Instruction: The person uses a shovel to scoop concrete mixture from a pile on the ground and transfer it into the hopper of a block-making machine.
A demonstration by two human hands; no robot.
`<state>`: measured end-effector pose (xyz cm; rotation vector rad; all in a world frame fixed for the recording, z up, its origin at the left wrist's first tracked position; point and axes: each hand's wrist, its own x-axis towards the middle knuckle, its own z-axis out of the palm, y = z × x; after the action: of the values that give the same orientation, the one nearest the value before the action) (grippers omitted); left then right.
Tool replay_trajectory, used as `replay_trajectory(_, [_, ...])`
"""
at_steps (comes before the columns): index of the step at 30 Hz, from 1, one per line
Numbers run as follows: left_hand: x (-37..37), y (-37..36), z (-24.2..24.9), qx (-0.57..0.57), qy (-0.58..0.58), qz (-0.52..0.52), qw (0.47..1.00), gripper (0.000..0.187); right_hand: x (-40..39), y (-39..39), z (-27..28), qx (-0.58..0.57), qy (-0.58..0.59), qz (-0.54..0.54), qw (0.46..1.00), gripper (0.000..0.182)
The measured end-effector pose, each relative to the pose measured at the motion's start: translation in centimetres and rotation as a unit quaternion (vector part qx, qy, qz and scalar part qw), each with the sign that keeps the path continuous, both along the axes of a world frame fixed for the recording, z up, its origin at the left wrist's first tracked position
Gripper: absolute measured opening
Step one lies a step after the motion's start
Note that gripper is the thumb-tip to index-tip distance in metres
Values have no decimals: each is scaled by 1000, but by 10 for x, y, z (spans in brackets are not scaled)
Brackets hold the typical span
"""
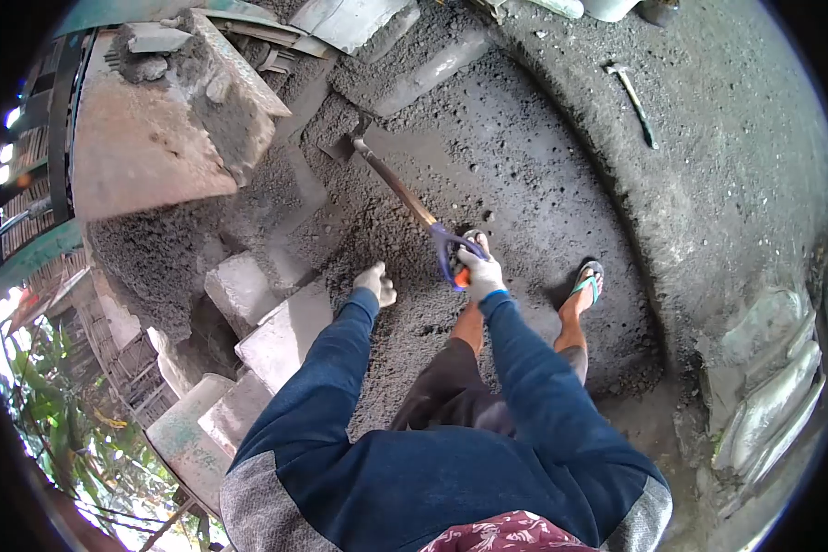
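Observation:
My right hand (pixel 483 273), in a pale glove, is closed round the D-handle of a shovel (pixel 405 195). The handle is purple with an orange grip, and the wooden shaft slants away to the upper left. Its blade (pixel 341 147) rests in the grey gravelly mix (pixel 377 230) by a low concrete edge. Off to the left of the shaft, my left hand (pixel 374 283) hangs gloved above the mix, fingers curled in, with nothing visible in it. My sandalled feet stand on the grey ground below and right of the shovel handle.
Concrete blocks (pixel 285 336) lie on the left, below a large slab (pixel 138 147) and a dark gravel heap (pixel 152 262). A curved ridge runs down the right side. Beyond it lie a hammer (pixel 633 106) and stacked pale sacks (pixel 773 405).

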<state>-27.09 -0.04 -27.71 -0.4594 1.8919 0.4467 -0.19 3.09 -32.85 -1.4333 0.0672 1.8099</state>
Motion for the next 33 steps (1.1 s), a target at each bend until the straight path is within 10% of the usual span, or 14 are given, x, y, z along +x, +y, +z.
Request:
replay_trajectory(8, [118,-19,-12,-56,-29,-150,987,47,130,-41,97,-25,44,78,996,31])
replay_trajectory(12, [192,14,-32,68,-169,140,973,54,165,-78,233,-52,-61,105,991,23])
replay_trajectory(13, [212,17,-54,219,-205,231,926,47,166,-101,238,7,-116,28,993,22])
replay_trajectory(16, [263,12,-99,170,-143,81,972,13,203,-116,278,-42,-211,-49,975,19])
replay_trajectory(17, [293,24,-25,179,-101,49,978,12,228,-125,274,-30,-249,-14,968,17])
replay_trajectory(22, [402,-29,2,143,-312,243,907,20,366,-123,341,-42,-303,8,952,16])
replay_trajectory(23, [414,-21,82,142,-296,295,897,27,403,-127,351,-29,-318,20,947,16])
replay_trajectory(25, [417,-33,118,153,-454,401,781,44,460,-122,386,-1,-317,42,947,13])
replay_trajectory(33, [330,-46,99,141,-256,372,881,29,538,-46,454,108,-497,159,846,5])
